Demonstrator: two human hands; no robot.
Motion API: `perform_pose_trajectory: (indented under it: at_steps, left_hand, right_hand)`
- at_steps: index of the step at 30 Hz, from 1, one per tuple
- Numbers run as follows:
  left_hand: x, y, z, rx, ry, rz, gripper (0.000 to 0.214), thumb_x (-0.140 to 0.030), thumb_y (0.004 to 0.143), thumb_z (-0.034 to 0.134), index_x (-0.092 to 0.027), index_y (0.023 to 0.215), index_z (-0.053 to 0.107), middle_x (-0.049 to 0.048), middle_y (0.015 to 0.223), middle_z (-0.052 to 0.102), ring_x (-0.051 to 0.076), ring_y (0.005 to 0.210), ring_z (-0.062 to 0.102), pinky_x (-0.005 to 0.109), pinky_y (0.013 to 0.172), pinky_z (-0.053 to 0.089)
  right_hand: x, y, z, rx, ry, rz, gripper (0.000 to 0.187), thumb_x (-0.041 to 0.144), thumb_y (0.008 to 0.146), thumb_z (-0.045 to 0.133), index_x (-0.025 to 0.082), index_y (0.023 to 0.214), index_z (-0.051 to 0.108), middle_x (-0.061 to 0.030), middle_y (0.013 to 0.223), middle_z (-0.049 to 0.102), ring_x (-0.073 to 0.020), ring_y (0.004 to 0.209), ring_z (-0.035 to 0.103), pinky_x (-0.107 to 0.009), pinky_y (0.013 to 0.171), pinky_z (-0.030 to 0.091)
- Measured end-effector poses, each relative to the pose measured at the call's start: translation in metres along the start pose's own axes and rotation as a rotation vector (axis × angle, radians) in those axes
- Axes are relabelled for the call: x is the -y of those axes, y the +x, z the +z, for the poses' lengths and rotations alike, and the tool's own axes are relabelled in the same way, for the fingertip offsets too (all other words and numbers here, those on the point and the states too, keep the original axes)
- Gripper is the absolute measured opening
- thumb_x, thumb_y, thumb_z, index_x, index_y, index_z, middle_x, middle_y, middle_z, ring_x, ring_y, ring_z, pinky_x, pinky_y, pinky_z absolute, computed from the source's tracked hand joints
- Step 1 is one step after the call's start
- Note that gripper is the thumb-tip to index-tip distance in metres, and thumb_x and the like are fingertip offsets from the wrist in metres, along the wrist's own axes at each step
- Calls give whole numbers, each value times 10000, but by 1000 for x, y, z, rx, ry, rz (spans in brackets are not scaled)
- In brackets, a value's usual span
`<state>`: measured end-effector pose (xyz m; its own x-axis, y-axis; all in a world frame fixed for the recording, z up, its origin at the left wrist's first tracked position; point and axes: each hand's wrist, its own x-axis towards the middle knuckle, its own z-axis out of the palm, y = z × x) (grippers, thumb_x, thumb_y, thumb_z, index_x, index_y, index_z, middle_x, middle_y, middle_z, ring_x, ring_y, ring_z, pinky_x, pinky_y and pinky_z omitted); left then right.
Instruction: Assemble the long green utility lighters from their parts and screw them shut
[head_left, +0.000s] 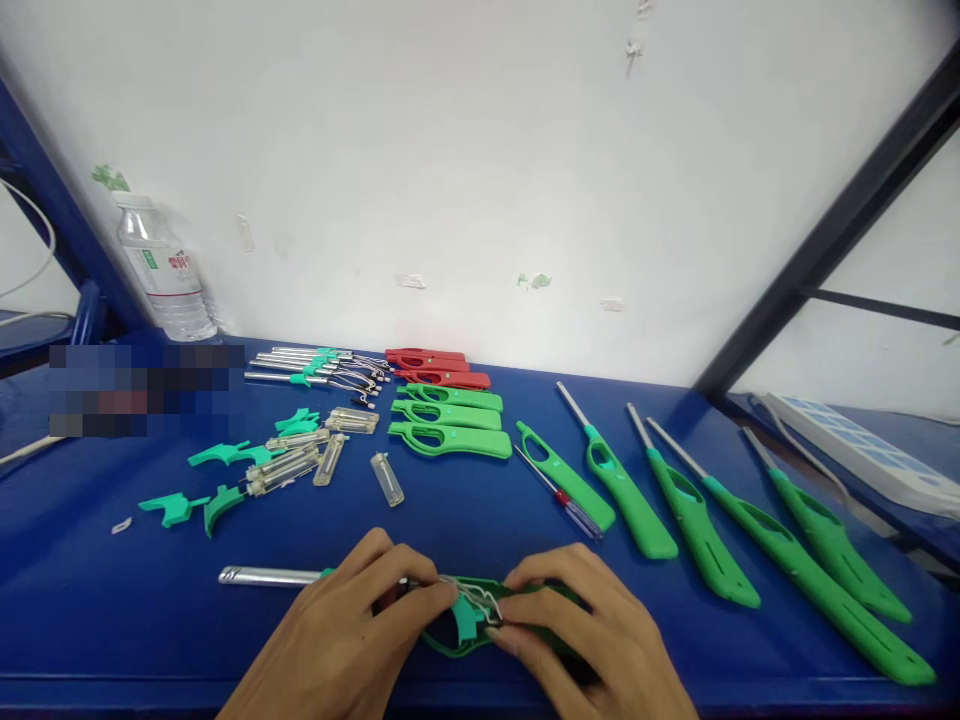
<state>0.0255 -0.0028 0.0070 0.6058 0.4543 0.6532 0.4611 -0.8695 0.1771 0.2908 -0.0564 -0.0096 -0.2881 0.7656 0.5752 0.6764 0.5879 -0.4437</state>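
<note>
An opened green lighter shell (448, 650) lies at the table's front edge, largely covered by both hands. A metal tube (270, 577) sticks out to its left. Inside the shell sit a teal trigger (466, 622) and thin white wires (486, 598). My left hand (352, 620) is closed, thumb and forefinger pinching at the wires beside the trigger. My right hand (592, 630) is closed too, its fingertips pinching a small black part on the wires over the shell. The shell's right end is hidden under the right hand.
Behind the hands lie clear fuel tanks (388, 480), teal triggers (176, 508), wired metal tubes (289, 378), green shell halves (457, 441) and red ones (450, 379). A screwdriver (562, 497) and several assembled green lighters (630, 500) lie rightward. A water bottle (165, 275) stands back left.
</note>
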Motion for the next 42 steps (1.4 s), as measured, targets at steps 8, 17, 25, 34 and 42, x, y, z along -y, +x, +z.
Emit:
perform_pose_trajectory:
  at_steps: [8,17,25,34,42]
  left_hand:
    - [1,4,-3,-7,-75,1,437,33,1048,475,-273,1205,745,-19,1024,819,135,873,746,172,820,621]
    - [1,-2,0,-55,-64,-64,349,-142,1192,451,-285,1175,769,-26,1004,820,96,810,801,125,772,611]
    - [1,0,-2,-73,-46,-26,368,-87,1152,475,-288,1181,782,-39,1022,845,83,827,813,113,815,614]
    - [-1,5,-2,-72,-47,-32,405,-24,1100,466,-279,1165,774,-39,1021,828,63,835,808,89,833,594]
    - [-1,6,1,-73,-87,-51,411,-16,1073,474,-290,1167,765,-39,1016,835,84,823,808,103,815,599]
  right_hand:
    - [3,-2,-2,2,7,3,103,220,1072,798,315,1109,805,20,1116,842,-161,968,811,-249,884,633]
    - [1,-2,0,6,-7,-2,62,240,1091,780,299,1086,799,18,1123,848,-164,968,818,-261,896,642]
    - [8,2,-1,-34,5,11,96,269,1114,748,280,1041,808,-4,1061,853,-183,915,819,-281,826,651]
    - [6,-2,0,0,6,17,108,195,1080,781,299,1107,787,16,1091,848,-182,956,812,-292,865,631]
    - [5,0,1,-14,-9,-10,114,185,1062,793,292,1102,792,7,1080,851,-187,936,817,-291,847,643]
